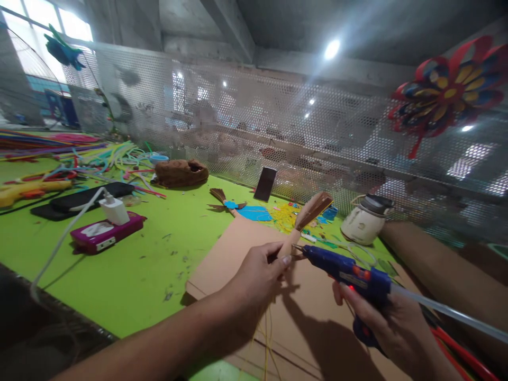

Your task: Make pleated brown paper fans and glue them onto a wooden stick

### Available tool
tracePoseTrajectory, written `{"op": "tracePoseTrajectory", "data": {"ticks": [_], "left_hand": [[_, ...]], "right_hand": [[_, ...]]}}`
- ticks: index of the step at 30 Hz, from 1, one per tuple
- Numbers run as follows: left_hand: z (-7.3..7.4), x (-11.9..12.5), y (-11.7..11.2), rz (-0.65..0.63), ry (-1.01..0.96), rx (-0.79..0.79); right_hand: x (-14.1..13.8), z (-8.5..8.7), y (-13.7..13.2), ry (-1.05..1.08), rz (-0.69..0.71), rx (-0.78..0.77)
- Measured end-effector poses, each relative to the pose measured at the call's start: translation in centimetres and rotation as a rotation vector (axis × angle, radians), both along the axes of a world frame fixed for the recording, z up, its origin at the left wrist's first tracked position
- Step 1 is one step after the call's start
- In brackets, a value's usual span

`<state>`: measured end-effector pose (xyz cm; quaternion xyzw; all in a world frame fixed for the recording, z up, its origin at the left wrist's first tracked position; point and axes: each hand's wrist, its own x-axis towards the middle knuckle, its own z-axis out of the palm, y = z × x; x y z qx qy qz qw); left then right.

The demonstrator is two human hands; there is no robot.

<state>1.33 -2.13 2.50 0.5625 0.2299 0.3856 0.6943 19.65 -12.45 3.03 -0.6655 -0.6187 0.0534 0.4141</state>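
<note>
My left hand is closed on a small brown paper craft piece, whose fringed, fan-like end points up and to the right. In my right hand is a blue hot glue gun with a clear glue stick coming out of its back. Its nozzle is at the lower part of the craft piece, close to my left fingertips. Whether the tip touches the paper I cannot tell. Thin yellow strands hang below my left hand. Under both hands lies a brown cardboard sheet.
A similar brown and blue paper piece lies past the cardboard, beside yellow scraps. A phone leans upright behind. A white kettle-like pot stands right. Left are a purple power strip, its white cable and a brown pouch.
</note>
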Motion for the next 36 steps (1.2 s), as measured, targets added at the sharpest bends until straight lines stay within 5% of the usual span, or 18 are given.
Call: {"op": "tracePoseTrajectory", "data": {"ticks": [18,36], "left_hand": [[1.7,-0.2,-0.4,-0.016,0.024,-0.086],[0.2,0.1,-0.1,-0.038,-0.055,-0.111]], "right_hand": [[-0.4,-0.3,0.2,0.006,-0.053,0.084],[-0.4,-0.1,0.1,-0.075,-0.002,0.071]]}}
